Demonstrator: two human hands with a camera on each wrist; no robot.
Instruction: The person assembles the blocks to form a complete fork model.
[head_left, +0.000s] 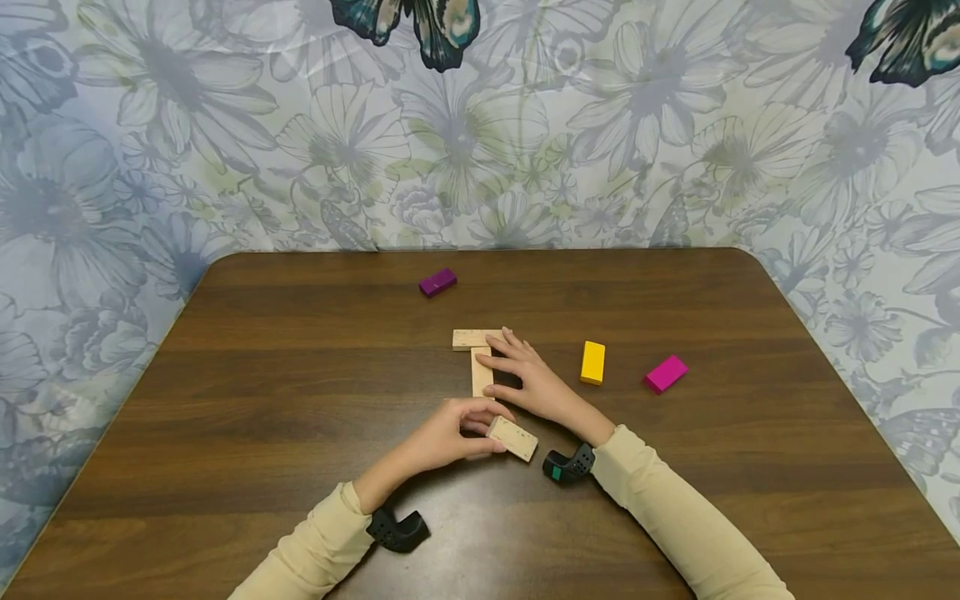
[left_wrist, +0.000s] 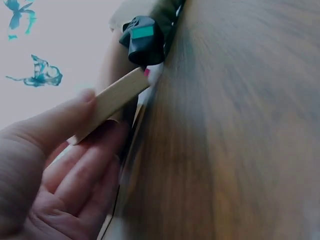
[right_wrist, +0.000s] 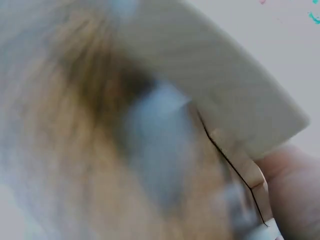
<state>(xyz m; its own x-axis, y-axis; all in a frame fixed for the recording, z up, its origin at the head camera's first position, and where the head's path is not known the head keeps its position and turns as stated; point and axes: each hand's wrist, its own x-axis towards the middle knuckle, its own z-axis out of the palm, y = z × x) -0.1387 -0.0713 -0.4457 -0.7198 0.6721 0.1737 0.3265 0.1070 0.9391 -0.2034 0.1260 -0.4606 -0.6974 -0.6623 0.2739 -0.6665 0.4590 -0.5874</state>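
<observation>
My left hand [head_left: 450, 433] pinches a plain wooden block [head_left: 513, 438] between thumb and fingers. In the left wrist view that block [left_wrist: 112, 102] slants up from the fingertips. Two more pale blocks lie on the table: an upright-running block [head_left: 482, 372] and a crosswise block [head_left: 471, 339] at its far end. Over their right sides my right hand [head_left: 536, 383] spreads its fingers, the tips touching them. A pale block [right_wrist: 225, 75] looms large in the right wrist view, where much else is blurred.
On the brown wooden table [head_left: 300, 375] lie a purple block [head_left: 438, 282] at the back, a yellow block [head_left: 592, 363] and a pink block [head_left: 666, 374] to the right. Behind the table's far edge stands a flowered wall [head_left: 525, 167]. Black devices sit on both wrists.
</observation>
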